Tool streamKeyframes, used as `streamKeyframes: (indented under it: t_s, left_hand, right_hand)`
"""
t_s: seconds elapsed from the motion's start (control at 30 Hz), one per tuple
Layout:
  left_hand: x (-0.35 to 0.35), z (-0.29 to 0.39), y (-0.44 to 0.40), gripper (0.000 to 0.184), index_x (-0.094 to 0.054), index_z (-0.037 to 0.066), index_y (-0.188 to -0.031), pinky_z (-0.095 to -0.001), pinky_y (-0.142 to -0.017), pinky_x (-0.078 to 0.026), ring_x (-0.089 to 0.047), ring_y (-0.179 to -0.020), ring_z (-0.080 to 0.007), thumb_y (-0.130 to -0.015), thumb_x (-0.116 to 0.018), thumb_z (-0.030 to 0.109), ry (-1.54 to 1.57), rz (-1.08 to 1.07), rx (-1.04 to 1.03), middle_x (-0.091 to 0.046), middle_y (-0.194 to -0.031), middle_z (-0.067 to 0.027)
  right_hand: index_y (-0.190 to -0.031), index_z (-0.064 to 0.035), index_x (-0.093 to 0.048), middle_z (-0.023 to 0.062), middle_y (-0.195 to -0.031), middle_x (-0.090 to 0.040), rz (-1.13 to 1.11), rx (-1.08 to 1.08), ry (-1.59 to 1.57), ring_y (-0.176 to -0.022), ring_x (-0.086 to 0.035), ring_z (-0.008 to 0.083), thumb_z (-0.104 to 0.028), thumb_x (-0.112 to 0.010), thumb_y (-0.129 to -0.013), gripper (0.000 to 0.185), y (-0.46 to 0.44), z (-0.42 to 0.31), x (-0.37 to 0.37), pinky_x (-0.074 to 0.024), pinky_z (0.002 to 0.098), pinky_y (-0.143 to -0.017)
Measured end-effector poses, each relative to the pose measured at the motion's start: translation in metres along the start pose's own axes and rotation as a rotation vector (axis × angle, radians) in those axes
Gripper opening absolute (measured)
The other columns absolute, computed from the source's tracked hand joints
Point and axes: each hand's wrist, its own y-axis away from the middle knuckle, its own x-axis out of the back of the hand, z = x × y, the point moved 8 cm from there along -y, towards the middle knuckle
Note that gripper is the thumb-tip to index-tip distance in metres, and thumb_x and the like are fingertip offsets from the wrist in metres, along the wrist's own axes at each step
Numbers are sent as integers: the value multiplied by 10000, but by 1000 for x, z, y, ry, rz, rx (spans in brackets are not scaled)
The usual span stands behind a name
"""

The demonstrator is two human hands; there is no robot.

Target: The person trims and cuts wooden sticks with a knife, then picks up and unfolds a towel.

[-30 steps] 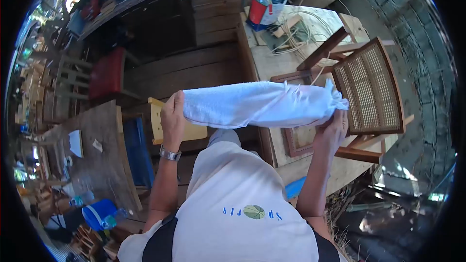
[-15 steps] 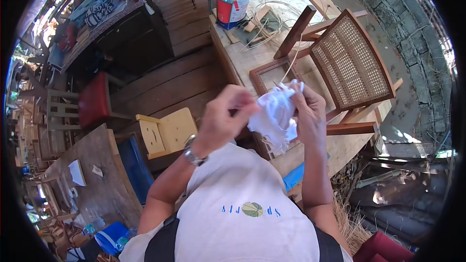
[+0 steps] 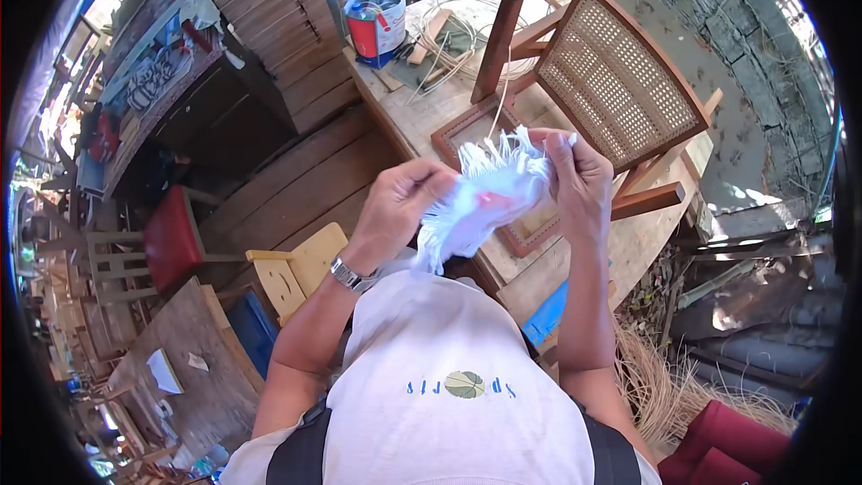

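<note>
A white cloth (image 3: pixel 489 207) with frayed, fringed edges and a small pinkish mark is stretched between my two hands. My left hand (image 3: pixel 395 211), with a metal watch at its wrist, pinches the cloth's left side. At the opposite end, my right hand (image 3: pixel 579 175) grips the cloth between thumb and fingers. Just beyond, a wooden chair (image 3: pixel 696 94) with a woven cane back lies tipped over on the worktable (image 3: pixel 404 121). Its seat frame, edged with small holes, is partly covered by the cloth. One pale cane strand (image 3: pixel 496 112) rises from behind the cloth.
Coiled cane (image 3: pixel 462 58) and a red-and-white bucket (image 3: pixel 375 25) sit on the worktable's far end. To the left are a yellow chair (image 3: pixel 301 265), a red-seated chair (image 3: pixel 175 238) and a wooden table (image 3: pixel 193 364). Loose fibre strands (image 3: pixel 664 395) lie at lower right.
The cloth has gone from bunched up to spread out between my hands. My left hand, apart from the cloth before, now pinches it. The view has shifted slightly.
</note>
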Motion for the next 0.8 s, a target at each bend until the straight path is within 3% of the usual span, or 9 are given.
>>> streamKeyframes:
  t_s: [0.13, 0.17, 0.2, 0.27, 0.33, 0.4, 0.47, 0.57, 0.8]
  left_hand:
    - [10, 5, -9, 194, -638, 29, -955, -190, -661, -438, -513, -742, -4, -1028, -597, 204, 128, 51, -3, -596, -837, 54]
    - [5, 7, -11, 198, -623, 50, -969, -189, -650, -429, -502, -722, 0, -1042, -572, 227, 131, 19, -9, -569, -811, 63]
    - [2, 9, -12, 198, -623, 50, -969, -189, -650, -429, -502, -722, 0, -1042, -572, 227, 128, 12, -7, -569, -811, 63]
    - [-4, -2, -8, 204, -606, 64, -969, -189, -644, -421, -494, -713, -3, -1052, -549, 242, 335, 30, 158, -553, -795, 68]
    - [-6, -4, -7, 213, -597, 66, -968, -193, -637, -422, -493, -705, -5, -1058, -534, 249, 326, 97, 142, -546, -791, 64]
    - [-6, -10, -3, 200, -593, 66, -951, -193, -676, -458, -559, -754, -15, -1050, -550, 234, 421, 95, 158, -592, -832, 33]
    - [-6, -16, 0, 235, -622, 45, -976, -194, -644, -434, -512, -721, -7, -1053, -548, 254, 361, 106, 153, -585, -836, 45]
    - [-12, -17, 5, 241, -640, 29, -1029, -200, -659, -451, -533, -749, -16, -1048, -560, 256, 309, 114, 116, -624, -881, 24]
    - [-3, -33, 21, 273, -661, -4, -1128, -246, -747, -545, -629, -820, -69, -1031, -585, 239, 406, 184, 222, -673, -957, -19]
  right_hand:
    - [-1035, 19, -737, -30, -736, -610, -57, 33, -8, -644, -501, 35, -255, -598, -1031, 307, 6, 5, -5, -382, 199, -564]
    - [-1201, 21, -669, 12, -851, -658, -100, -27, -14, -694, -550, 51, -245, -615, -1021, 326, 4, 20, -4, -421, 202, -598]
    - [-1201, 21, -669, 12, -851, -658, -93, -27, -17, -694, -550, 51, -245, -615, -1021, 326, 4, 25, -8, -421, 202, -598]
    - [-1330, 11, -546, 44, -981, -658, 50, 195, 140, -743, -575, 56, -219, -613, -1018, 393, 11, 13, -10, -450, 207, -612]
    - [-1397, -7, -457, 65, -1083, -645, 209, 379, 340, -784, -592, 58, -180, -617, -1011, 453, 24, 0, -10, -473, 204, -621]
    - [-1215, -21, -553, 43, -994, -640, 315, 369, 115, -756, -591, 58, -129, -643, -986, 269, 48, 13, 1, -476, 189, -615]
    - [-1004, -8, -622, 41, -904, -650, 47, 252, 141, -726, -610, 69, -73, -699, -936, 122, 57, 2, -31, -508, 200, -633]
    - [-1061, 24, -644, 43, -916, -692, -80, 142, 115, -826, -660, 95, -66, -763, -885, 231, 52, 17, -59, -555, 238, -738]
    - [-1029, 40, -681, 34, -910, -705, -110, -117, -130, -792, -649, 79, -113, -689, -958, 169, 45, 64, -68, -547, 239, -721]
